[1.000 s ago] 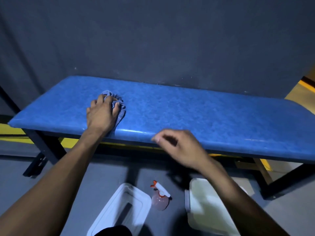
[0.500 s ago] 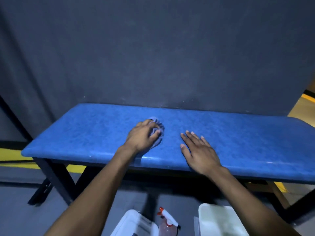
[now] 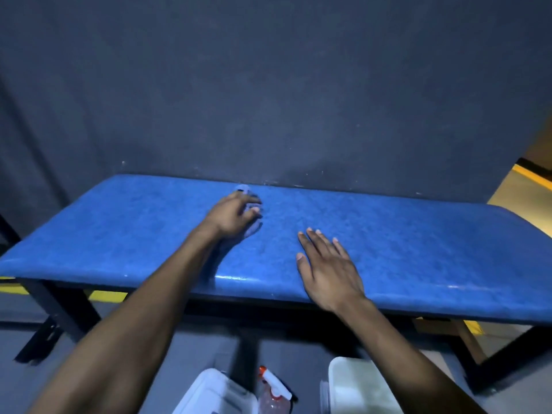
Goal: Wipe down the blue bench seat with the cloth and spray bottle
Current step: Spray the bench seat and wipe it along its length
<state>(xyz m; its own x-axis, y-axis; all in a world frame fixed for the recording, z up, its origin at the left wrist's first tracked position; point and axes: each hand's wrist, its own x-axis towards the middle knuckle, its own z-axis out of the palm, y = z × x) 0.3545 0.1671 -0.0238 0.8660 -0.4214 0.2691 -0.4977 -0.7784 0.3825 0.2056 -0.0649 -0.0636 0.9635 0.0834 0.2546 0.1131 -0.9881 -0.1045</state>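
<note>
Left fingers (image 3: 254, 209) are curling over the bunched cloth (image 3: 245, 189), pressing it onto the desk (image 3: 418, 234) near the far edge, about mid-length; the cloth is mostly hidden under the left hand (image 3: 231, 218), with only bits poking out at the far side and by the fingertips. Right fingers (image 3: 316, 240) are lying straight and slightly spread, flat on the blue seat, gripping nothing; the right hand (image 3: 327, 265) is resting near the front edge, just beside the left hand but apart from it, probably bracing. The spray bottle (image 3: 273, 389) is standing on the floor below the front edge, between a white container (image 3: 215, 395) and another white container (image 3: 358, 386), untouched. Judging progress: wiping is underway at the middle of the seat. The seat shows no plain wet or dry boundary, so I cannot tell which parts are done. The right half and the corners likely remain.
</note>
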